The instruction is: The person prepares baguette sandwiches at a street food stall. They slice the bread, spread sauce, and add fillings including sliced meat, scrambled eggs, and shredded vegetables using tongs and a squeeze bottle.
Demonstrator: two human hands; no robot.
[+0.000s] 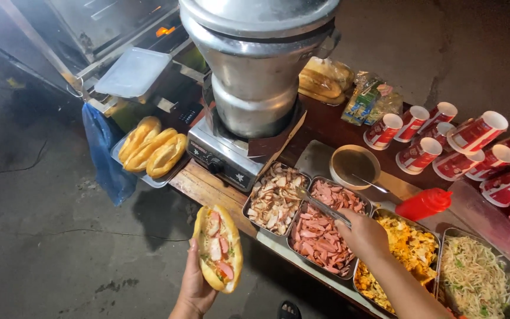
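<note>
Item: filling a sandwich at a street stall.

My left hand (195, 289) is closed under a split golden baguette roll (218, 248), held open side up, off the near edge of the wooden counter (203, 184). Slices of pink sausage and pale meat already lie in the roll.

My right hand (361, 233) is clamped on a pair of steel tongs (320, 207). The tips reach away from the hand toward the tray of pale sliced meat.

Step in hand, as I judge it: picking up filling. The next move would call for pinching a few slices and carrying them across to the roll without spilling.

Containers, by place relative to my right hand:
- Under the tongs: rectangular steel tray of pink sausage slices (321, 236).
- Beyond the tong tips: steel tray of pale sliced meat (274, 201).
- Beside the wrist: steel tray of yellow shredded filling (405, 245).
- Further out on that side: steel tray of pale shredded vegetables (473, 274).
- Just ahead: round bowl of brown sauce (354, 165) with a spoon in it.
- Ahead, near: red plastic squeeze bottle (423, 204) lying on its side.
- Well ahead: red-and-white paper cups (479, 150), lying tipped.
- Far past the left hand: flat tray of whole baguettes (151, 150), beside a stacked steel steamer pot (255, 65).
</note>
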